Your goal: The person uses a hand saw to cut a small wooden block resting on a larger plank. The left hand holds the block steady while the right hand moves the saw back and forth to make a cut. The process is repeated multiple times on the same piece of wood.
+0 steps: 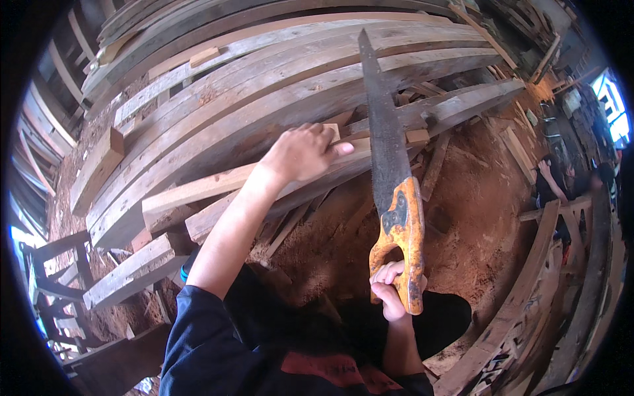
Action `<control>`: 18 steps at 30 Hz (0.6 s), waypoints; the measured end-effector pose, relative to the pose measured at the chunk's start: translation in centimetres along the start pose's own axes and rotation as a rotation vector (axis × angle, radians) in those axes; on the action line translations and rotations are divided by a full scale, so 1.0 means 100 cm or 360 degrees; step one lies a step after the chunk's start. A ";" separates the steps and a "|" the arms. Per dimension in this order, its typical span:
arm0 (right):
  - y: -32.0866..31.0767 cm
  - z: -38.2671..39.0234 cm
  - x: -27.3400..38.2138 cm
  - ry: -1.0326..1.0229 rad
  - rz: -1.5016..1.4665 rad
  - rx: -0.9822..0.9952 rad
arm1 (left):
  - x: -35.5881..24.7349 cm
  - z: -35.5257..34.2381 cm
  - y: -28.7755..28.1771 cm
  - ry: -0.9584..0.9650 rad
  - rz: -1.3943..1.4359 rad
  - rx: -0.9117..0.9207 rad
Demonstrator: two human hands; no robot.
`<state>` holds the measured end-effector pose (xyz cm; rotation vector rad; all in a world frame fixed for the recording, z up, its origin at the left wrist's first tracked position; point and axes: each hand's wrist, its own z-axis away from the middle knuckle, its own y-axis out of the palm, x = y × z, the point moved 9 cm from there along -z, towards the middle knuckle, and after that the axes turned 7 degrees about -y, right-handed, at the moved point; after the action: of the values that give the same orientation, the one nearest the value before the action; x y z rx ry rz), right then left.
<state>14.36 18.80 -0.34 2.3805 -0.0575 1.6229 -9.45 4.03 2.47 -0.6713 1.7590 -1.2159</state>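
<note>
My right hand (391,285) is closed around the worn orange handle of a handsaw (385,125). The long dark blade points up and away, with its tip over the stacked planks. My left hand (305,153) presses down on a squared length of timber (205,186), its fingers curled over the far side near the right end and the thumb pointing right. A second timber (409,146) runs alongside, nearer to me and just left of the blade in part. The blade hides a bit of the wood behind it.
Long thick planks (264,86) lie stacked beyond my hands. A short wood block (99,168) stands at the left, above another cut beam (135,270). Reddish sawdust (475,218) covers the ground. At the far right is another person (551,178), beside long boards (522,310).
</note>
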 end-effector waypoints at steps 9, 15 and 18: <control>-0.002 -0.003 0.003 -0.0030 -0.0064 0.0021 | 0.020 0.006 -0.001 -0.0577 0.0040 0.0676; -0.001 -0.001 0.002 0.0010 -0.0074 0.0020 | 0.041 0.008 0.019 -0.0767 0.0201 0.0792; -0.001 -0.001 0.000 0.0003 -0.0046 0.0033 | 0.036 0.007 0.021 -0.0679 0.0121 0.0888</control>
<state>14.27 18.91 -0.28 2.3837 -0.0062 1.6204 -10.48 1.68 -0.85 -0.4773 1.0204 -1.3158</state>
